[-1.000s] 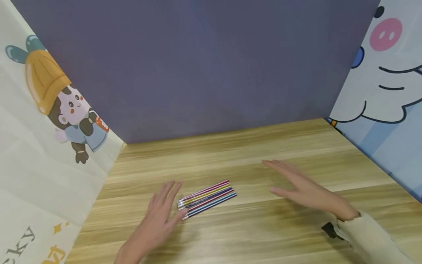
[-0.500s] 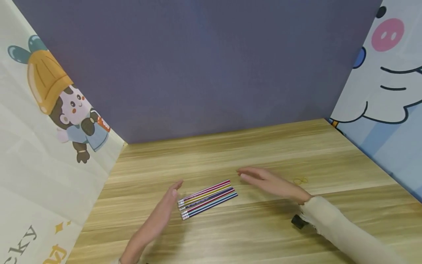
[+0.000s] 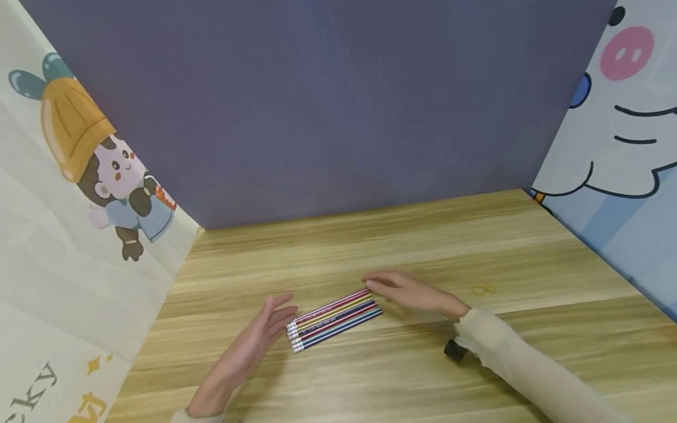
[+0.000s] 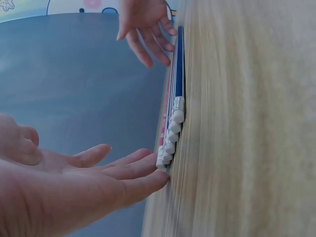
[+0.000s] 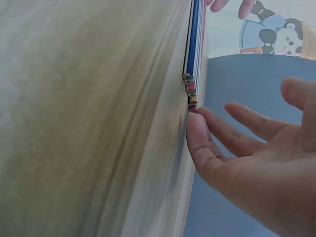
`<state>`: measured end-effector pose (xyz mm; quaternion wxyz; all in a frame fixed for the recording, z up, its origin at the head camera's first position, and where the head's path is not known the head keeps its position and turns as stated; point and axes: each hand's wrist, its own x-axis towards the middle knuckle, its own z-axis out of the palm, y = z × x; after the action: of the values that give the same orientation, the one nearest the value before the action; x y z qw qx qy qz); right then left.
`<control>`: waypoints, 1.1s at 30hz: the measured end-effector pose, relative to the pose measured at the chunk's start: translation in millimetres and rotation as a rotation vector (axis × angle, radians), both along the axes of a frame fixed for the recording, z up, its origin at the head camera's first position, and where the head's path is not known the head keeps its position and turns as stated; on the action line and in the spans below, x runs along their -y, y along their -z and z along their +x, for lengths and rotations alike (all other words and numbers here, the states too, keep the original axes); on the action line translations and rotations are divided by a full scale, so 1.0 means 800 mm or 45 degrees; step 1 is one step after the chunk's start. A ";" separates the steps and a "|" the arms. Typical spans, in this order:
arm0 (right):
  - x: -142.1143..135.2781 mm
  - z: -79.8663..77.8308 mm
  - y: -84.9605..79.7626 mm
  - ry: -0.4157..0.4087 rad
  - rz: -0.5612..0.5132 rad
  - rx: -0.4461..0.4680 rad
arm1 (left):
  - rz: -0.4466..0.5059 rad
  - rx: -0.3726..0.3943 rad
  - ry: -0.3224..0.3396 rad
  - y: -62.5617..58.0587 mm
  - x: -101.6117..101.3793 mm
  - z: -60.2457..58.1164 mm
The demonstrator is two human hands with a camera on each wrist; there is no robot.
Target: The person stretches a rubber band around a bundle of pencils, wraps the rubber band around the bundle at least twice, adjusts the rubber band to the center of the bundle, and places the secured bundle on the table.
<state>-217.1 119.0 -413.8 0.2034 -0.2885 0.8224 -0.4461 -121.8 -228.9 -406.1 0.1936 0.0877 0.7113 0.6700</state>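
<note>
Several striped pencils lie side by side in a flat row on the wooden table, their white eraser ends at the left. Beside those erasers is my left hand, palm turned inward and fingers extended. In the left wrist view, the fingertips of my left hand come right up to the erasers. At the opposite ends is my right hand, holding nothing, with fingers slightly bent. The right wrist view has my right hand with its fingertips right at the ends of the pencils.
Thin yellow loops, like rubber bands, lie on the table behind the right forearm. A small black object sits at the right wrist. A dark panel rises at the back, with printed cartoon sheets on both sides.
My right hand has moved left to the pencil ends, uncovering the yellow loops. My left hand has turned its palm inward. The pencils now lie closer together, with their eraser ends more even.
</note>
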 end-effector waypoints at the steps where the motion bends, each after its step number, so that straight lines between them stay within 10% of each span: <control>1: -0.001 0.001 0.001 0.003 0.002 0.005 | -0.003 0.007 -0.008 0.000 0.000 0.001; 15: 0.005 0.000 0.011 0.098 -0.059 0.040 | 0.264 -0.004 -0.393 0.011 -0.013 0.010; 25: 0.044 -0.005 0.031 0.218 -0.728 0.547 | 0.667 0.092 -0.637 0.027 -0.039 0.010; 33: 0.050 0.013 0.042 0.280 -0.941 0.577 | 0.680 -0.013 -0.854 0.039 -0.066 0.013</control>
<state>-207.0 78.9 -447.3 0.2131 -0.1477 0.5684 -0.7808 -111.7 -176.2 -437.5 -0.0680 -0.0983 0.5028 0.8561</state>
